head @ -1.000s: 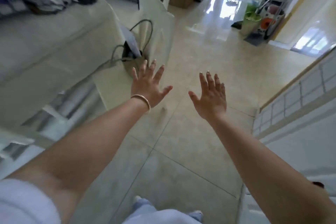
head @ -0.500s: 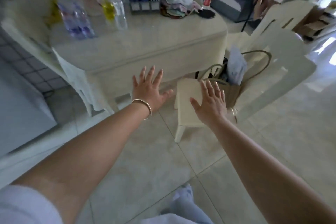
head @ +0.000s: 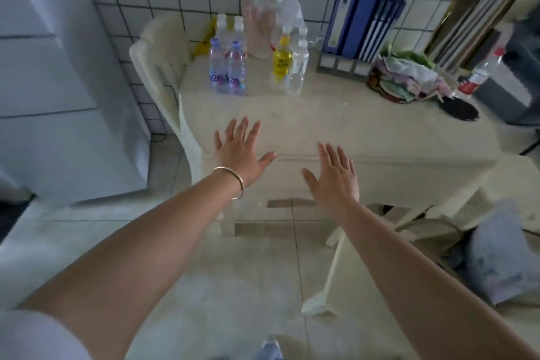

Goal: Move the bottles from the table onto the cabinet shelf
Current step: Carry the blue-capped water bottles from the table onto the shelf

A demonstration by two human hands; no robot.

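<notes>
Right now my left hand (head: 238, 152) and right hand (head: 334, 181) are both spread flat and empty at the near edge of the surface (head: 350, 120). Ahead of the left fingers stand the bottles (head: 230, 70), full and capped. I'd judge them fairly heavy, smooth, slightly squashy; best gripped round the waist, under the shoulder.

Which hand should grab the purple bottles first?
Probably the left hand. It is open and empty, and the purple-label bottles stand on the table almost straight beyond it. The right hand, also empty, is farther to the side, nearer the yellow bottle.
</notes>
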